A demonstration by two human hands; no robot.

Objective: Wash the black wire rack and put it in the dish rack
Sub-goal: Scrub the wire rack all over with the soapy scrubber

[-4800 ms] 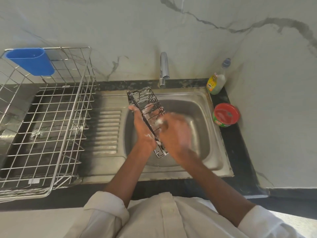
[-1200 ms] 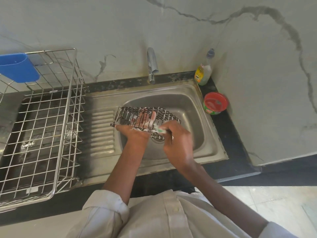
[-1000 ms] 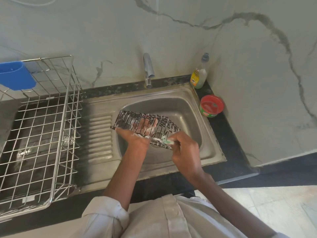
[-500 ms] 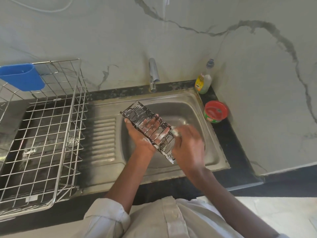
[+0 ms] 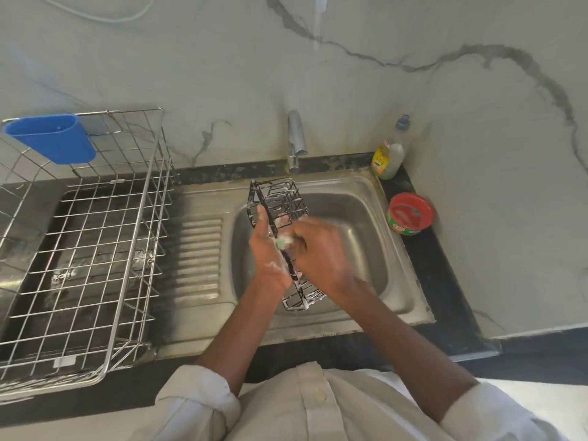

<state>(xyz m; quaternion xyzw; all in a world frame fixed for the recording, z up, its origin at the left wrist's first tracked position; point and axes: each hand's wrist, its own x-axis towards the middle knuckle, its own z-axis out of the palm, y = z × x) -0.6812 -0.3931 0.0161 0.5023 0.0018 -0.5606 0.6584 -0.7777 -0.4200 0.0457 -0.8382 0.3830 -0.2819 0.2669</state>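
The black wire rack (image 5: pixel 278 202) is held over the steel sink (image 5: pixel 362 218), standing on end and leaning away from me, with soap foam on its wires. My left hand (image 5: pixel 267 253) grips its left side. My right hand (image 5: pixel 318 253) holds a small green scrub pad (image 5: pixel 281 241) against the rack's middle. The rack's lower end pokes out below both hands. The silver wire dish rack (image 5: pixel 95 237) stands on the counter to the left and holds no dishes.
A blue plastic cup holder (image 5: pixel 52 140) hangs on the dish rack's back left corner. The tap (image 5: pixel 296 138) stands behind the sink, not running. A dish soap bottle (image 5: pixel 388 154) and a red-lidded tub (image 5: pixel 410 213) sit at the sink's right. The ribbed drainboard (image 5: pixel 197 256) lies between sink and rack.
The wire rack has turned from lying crosswise to standing on end, lengthwise away from me. My right hand has moved up with the pad to the rack's middle.
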